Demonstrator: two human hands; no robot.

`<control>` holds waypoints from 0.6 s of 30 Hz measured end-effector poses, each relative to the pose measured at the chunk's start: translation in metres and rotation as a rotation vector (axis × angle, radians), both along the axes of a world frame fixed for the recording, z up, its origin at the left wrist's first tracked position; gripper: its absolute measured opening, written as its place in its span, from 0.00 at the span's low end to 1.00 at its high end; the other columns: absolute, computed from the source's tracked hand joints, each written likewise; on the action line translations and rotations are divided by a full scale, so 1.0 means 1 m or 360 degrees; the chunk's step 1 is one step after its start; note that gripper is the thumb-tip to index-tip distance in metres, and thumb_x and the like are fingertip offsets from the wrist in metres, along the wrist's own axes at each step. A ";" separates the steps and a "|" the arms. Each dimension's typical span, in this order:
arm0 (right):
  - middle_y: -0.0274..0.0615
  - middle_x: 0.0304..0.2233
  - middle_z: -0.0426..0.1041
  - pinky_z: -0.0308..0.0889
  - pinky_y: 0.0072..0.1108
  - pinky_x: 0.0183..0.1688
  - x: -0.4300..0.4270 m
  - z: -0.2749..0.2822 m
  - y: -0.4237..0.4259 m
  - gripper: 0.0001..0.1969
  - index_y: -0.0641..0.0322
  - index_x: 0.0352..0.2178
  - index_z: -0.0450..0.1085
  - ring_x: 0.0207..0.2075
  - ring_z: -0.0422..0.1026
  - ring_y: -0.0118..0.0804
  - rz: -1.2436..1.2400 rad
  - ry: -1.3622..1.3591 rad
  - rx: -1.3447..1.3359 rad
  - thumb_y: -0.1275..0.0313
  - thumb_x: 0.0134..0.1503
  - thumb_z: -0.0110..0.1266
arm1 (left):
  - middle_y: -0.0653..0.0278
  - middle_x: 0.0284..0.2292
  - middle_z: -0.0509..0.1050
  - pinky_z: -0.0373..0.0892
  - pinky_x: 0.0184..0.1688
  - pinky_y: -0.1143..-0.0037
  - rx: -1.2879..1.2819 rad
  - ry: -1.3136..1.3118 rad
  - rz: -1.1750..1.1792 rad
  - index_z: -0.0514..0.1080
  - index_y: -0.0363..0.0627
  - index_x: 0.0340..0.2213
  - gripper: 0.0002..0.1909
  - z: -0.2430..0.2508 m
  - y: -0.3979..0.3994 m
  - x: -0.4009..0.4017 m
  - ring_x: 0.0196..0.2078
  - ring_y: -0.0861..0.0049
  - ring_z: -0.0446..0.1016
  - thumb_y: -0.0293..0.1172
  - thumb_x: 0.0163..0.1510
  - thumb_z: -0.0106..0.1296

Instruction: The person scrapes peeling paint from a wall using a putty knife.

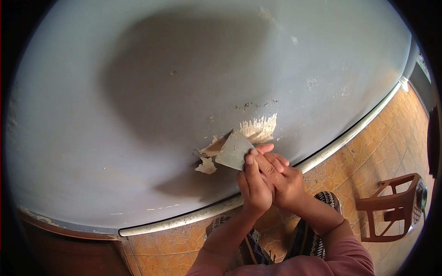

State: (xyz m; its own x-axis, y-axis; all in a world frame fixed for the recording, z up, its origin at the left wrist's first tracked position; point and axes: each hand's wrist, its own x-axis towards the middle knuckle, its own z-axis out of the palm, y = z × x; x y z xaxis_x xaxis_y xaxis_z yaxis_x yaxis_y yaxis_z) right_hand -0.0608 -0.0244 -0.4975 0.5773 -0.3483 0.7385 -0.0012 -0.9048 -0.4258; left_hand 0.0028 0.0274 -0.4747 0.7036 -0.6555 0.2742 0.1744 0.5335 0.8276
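A flat scraper blade point(235, 149) lies against the grey painted wall point(138, 172), its upper edge at a scraped patch. My left hand point(256, 186) has its fingers closed on the blade's lower right part. My right hand point(284, 176) overlaps it and presses on the same corner, with some fingers stretched out past the blade. Any handle is hidden by the hands. Above and right of the blade is a pale streaked patch point(260, 127) of bared wall. A loose flake of paint point(206, 165) hangs left of the blade.
A white baseboard point(183, 220) runs along the foot of the wall. Orange-brown floor tiles point(373, 155) bear scattered crumbs near it. At the right stands a brown plastic stool point(369, 205) with an object on it. My legs are close below my arms.
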 end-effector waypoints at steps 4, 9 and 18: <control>0.40 0.38 0.71 0.68 0.21 0.21 0.000 -0.006 0.002 0.21 0.59 0.46 0.65 0.24 0.71 0.36 0.0068 -0.0014 0.0033 0.73 0.47 0.52 | 0.62 0.19 0.62 0.66 0.34 0.71 0.0020 -0.0031 0.0026 0.62 0.30 0.37 0.24 -0.007 0.000 -0.002 0.25 0.71 0.66 0.40 0.60 0.23; 0.38 0.30 0.73 0.65 0.21 0.16 0.003 0.006 -0.003 0.20 0.54 0.45 0.67 0.16 0.69 0.35 -0.0001 -0.0071 0.0042 0.71 0.47 0.52 | 0.62 0.20 0.62 0.66 0.34 0.72 -0.0072 -0.0078 -0.0010 0.62 0.30 0.39 0.24 0.002 -0.005 0.004 0.27 0.71 0.66 0.41 0.60 0.22; 0.32 0.39 0.72 0.66 0.18 0.17 0.004 0.013 -0.003 0.22 0.56 0.45 0.66 0.20 0.70 0.29 0.0045 -0.0052 0.0025 0.71 0.45 0.53 | 0.62 0.19 0.62 0.66 0.33 0.71 0.0010 -0.0017 0.0019 0.62 0.29 0.38 0.25 -0.001 -0.001 0.002 0.26 0.71 0.65 0.42 0.60 0.23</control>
State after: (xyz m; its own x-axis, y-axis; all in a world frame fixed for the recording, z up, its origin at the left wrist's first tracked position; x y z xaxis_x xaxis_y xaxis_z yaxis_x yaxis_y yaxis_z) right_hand -0.0570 -0.0272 -0.4849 0.5629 -0.3440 0.7516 0.0385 -0.8974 -0.4395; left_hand 0.0048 0.0264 -0.4761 0.7086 -0.6487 0.2776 0.1592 0.5303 0.8328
